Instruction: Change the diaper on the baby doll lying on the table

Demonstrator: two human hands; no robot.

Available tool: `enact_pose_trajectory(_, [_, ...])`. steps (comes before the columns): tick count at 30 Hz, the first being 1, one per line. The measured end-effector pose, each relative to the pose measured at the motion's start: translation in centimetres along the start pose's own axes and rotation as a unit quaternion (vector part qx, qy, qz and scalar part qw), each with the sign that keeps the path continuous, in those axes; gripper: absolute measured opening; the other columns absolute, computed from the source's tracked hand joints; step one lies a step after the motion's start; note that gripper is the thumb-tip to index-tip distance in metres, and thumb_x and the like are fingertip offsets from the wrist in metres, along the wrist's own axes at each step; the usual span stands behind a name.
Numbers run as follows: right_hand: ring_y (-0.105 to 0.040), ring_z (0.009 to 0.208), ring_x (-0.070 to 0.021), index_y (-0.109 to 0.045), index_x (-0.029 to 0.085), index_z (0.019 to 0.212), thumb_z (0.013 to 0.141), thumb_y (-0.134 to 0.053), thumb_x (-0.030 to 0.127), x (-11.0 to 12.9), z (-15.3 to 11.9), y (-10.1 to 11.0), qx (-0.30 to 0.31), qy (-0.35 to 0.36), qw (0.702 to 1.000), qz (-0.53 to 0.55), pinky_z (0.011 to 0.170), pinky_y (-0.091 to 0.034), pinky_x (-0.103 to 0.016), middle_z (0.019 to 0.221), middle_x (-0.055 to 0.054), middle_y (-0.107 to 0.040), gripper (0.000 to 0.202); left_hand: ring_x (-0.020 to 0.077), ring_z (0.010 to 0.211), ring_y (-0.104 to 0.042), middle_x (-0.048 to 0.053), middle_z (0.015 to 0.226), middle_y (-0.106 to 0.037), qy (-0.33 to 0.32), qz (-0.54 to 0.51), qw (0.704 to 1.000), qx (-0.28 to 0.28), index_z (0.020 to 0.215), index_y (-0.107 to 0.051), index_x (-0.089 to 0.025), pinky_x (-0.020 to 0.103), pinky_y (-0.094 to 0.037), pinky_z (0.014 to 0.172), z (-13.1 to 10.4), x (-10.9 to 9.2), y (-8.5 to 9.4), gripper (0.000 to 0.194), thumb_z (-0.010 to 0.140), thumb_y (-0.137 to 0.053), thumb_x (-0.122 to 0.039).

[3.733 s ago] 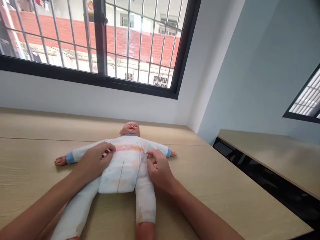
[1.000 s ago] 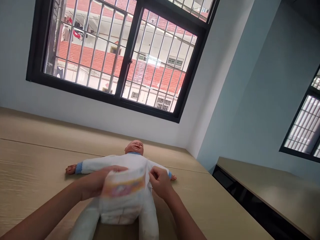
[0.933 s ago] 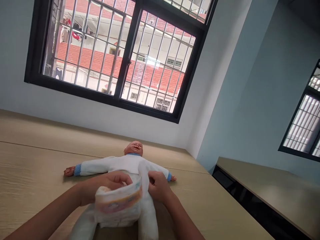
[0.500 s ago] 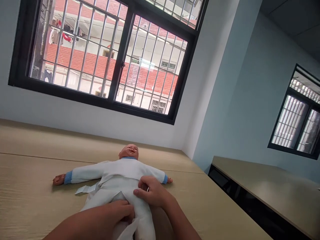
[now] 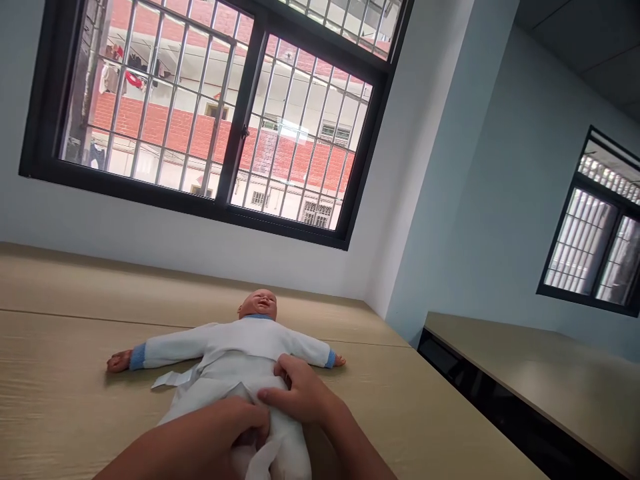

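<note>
A baby doll (image 5: pixel 260 305) lies on its back with arms spread, dressed in a white top (image 5: pixel 245 337) with blue cuffs and white trousers (image 5: pixel 200 400). My left hand (image 5: pixel 247 421) is closed between the doll's legs, its fingers curled into white cloth (image 5: pixel 263 459) that hangs loosely below them. The fingertips are partly hidden. At the doll's hip rests my right hand (image 5: pixel 300 390), thumb stretched over the front of the trousers and the fingers apart from it at the waist. A pale strip (image 5: pixel 173 379) sticks out beside the doll's waist.
The doll lies on a light wood table (image 5: pixel 65 360) with a seam across it, pushed against the wall. Another table (image 5: pixel 530 353) stands to the right, beyond a dark gap. A barred window (image 5: pixel 220 127) is above.
My right hand's thumb has slid left across the trousers and spread from its fingers. My left hand has turned slightly inward, and the loose white cloth under it has shifted.
</note>
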State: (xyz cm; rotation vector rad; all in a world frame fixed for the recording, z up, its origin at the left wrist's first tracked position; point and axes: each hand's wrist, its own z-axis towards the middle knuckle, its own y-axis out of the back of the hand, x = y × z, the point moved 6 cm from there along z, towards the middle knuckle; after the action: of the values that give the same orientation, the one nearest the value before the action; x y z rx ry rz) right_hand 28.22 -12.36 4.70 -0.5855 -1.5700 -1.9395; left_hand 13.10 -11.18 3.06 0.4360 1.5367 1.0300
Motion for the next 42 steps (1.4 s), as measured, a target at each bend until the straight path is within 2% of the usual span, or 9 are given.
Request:
enact_pose_trajectory(2, [-0.041,0.073,-0.0129,-0.052,0.020,0.084,0.078,-0.082,0.042,-0.3,0.2,-0.2,-0.007,0.004,1.000,0.007,0.063,-0.030,-0.027,0.080,0.004,-0.049,0.037,0.0192,0.066,-0.047,-0.001,0.077,-0.062,0.049,0.009,0.999,0.021,0.081,-0.056,-0.027,0.031,-0.028,0.054,-0.1,0.2,0.0,0.043,0.052,-0.080,-0.049])
enact_pose_trajectory(4, [-0.041,0.073,-0.0127,-0.053,0.020,0.084,0.078,-0.082,0.042,-0.6,0.3,-0.2,-0.012,0.004,1.000,0.008,0.063,-0.029,-0.027,0.079,0.005,-0.049,0.037,0.0196,0.068,-0.047,-0.002,0.078,-0.061,0.066,0.012,0.997,0.030,0.080,-0.055,-0.028,0.031,-0.028,0.055,-0.1,0.0,0.1,0.044,0.050,-0.081,-0.045])
enact_pose_trajectory(14, [-0.041,0.070,-0.0142,-0.051,0.022,0.085,0.081,-0.079,0.048,-0.5,-0.1,-0.1,0.005,-0.020,1.000,0.011,0.063,-0.028,-0.029,0.071,0.006,-0.046,0.039,0.0189,0.068,-0.047,-0.003,0.074,-0.060,0.033,-0.015,0.999,0.018,0.078,-0.055,-0.026,0.031,-0.027,0.057,-0.5,-1.0,0.5,0.030,0.063,-0.077,-0.040])
enact_pose_trajectory(18, [-0.041,0.071,-0.0140,-0.050,0.022,0.086,0.083,-0.077,0.051,-0.4,-0.2,-0.1,0.012,-0.017,1.000,0.004,0.064,-0.028,-0.028,0.071,0.006,-0.045,0.039,0.0186,0.067,-0.046,-0.002,0.074,-0.060,0.026,-0.013,1.000,0.001,0.076,-0.056,-0.025,0.032,-0.027,0.055,-0.7,-1.1,0.8,0.029,0.062,-0.078,-0.038])
enact_pose_trajectory(25, [-0.042,0.071,-0.0145,-0.052,0.022,0.089,0.085,-0.075,0.052,-0.2,-0.3,0.0,0.019,-0.023,1.000,-0.011,0.065,-0.029,-0.028,0.073,0.005,-0.048,0.038,0.0178,0.066,-0.045,-0.002,0.074,-0.058,0.004,-0.023,1.000,0.013,0.076,-0.057,-0.025,0.033,-0.027,0.057,-0.6,-0.9,0.7,0.022,0.066,-0.074,-0.034])
enact_pose_trajectory(35, [-0.046,0.070,-0.0155,-0.055,0.021,0.094,0.093,-0.065,0.055,0.7,-0.6,0.0,0.015,0.002,0.997,-0.076,0.064,-0.027,-0.030,0.074,0.003,-0.054,0.036,0.0159,0.065,-0.043,-0.003,0.072,-0.059,0.010,-0.007,1.000,0.021,0.080,-0.063,-0.023,0.030,-0.027,0.058,-0.8,-1.8,0.9,0.010,0.073,-0.067,-0.028])
enact_pose_trajectory(42, [-0.046,0.067,-0.0155,-0.049,0.021,0.087,0.098,-0.058,0.054,1.8,-1.1,0.0,0.027,-0.016,0.994,-0.101,0.063,-0.027,-0.031,0.076,0.000,-0.057,0.036,0.0151,0.068,-0.048,-0.003,0.080,-0.063,0.033,0.016,0.999,0.036,0.090,-0.069,-0.021,0.027,-0.031,0.060,-0.8,-1.7,0.9,0.014,0.077,-0.065,-0.026])
